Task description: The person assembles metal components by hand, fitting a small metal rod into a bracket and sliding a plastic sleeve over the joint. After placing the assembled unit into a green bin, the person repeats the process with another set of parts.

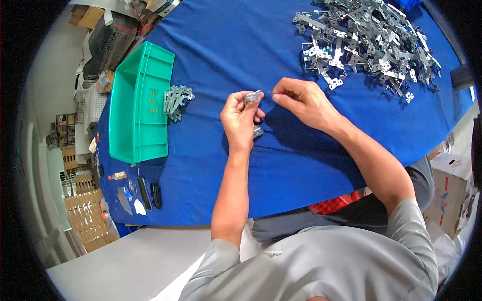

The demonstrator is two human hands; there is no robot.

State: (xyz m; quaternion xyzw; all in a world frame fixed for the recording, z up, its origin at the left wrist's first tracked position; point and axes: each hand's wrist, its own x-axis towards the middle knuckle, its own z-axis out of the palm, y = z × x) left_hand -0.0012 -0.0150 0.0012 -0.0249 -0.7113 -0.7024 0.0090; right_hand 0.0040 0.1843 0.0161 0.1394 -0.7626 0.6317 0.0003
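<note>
My left hand (239,119) is wrapped round a metal bracket (252,96), whose upper end shows at the thumb and whose middle is hidden in the palm. A bit of shiny metal (258,131) shows below the curled fingers. Just to the right, my right hand (307,104) pinches a small thin piece (271,93) between thumb and forefinger, too small to name. Its tip points at the bracket, with a short gap between. Both hands are over the blue cloth (221,55).
A large heap of metal brackets (361,45) covers the far right of the table. At left, a green plastic bin (159,128) lies beside a small stack of brackets (176,103). Near the left edge are a small bottle (118,175) and dark slim tools (144,193).
</note>
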